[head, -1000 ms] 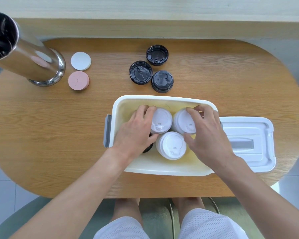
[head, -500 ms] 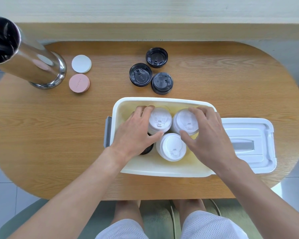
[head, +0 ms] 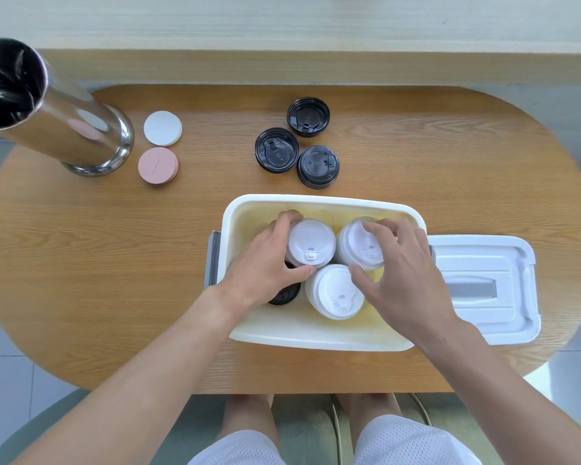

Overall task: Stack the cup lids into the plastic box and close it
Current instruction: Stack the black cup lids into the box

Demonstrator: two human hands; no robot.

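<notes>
White plastic box (head: 319,337) sat open on the worktop (head: 98,263), near its front edge, rounded corners, grey latch on its left end. Inside stood three stacks of white cup lids: back-left stack (head: 311,242), back-right stack (head: 361,245), front stack (head: 336,292), all close together and touching or nearly so. A black lid (head: 284,293) lay in the box at front left, mostly hidden under the left wrist.

Left hand (head: 269,266) gripped the back-left stack, fingers curled round its far side, thumb against its near edge. Right hand (head: 403,270) gripped the back-right stack, fingers curled over its top and right side, thumb at its near edge, just above the front stack.

Bare box floor remained along the front wall and the back-left corner. The box's lid (head: 483,290), white, rectangular, with a recessed grey handle, lay flat just beside the box's right end, reaching near the worktop's right edge.

Three black lids (head: 275,150) (head: 308,116) (head: 317,166), ribbed and glossy, lay clustered behind the box, apart from it. Further left: a white disc (head: 162,128), a pink disc (head: 158,166), and a polished steel cylinder (head: 57,129). Worktop was oval, wood-grained, with open room at far right and left front.
</notes>
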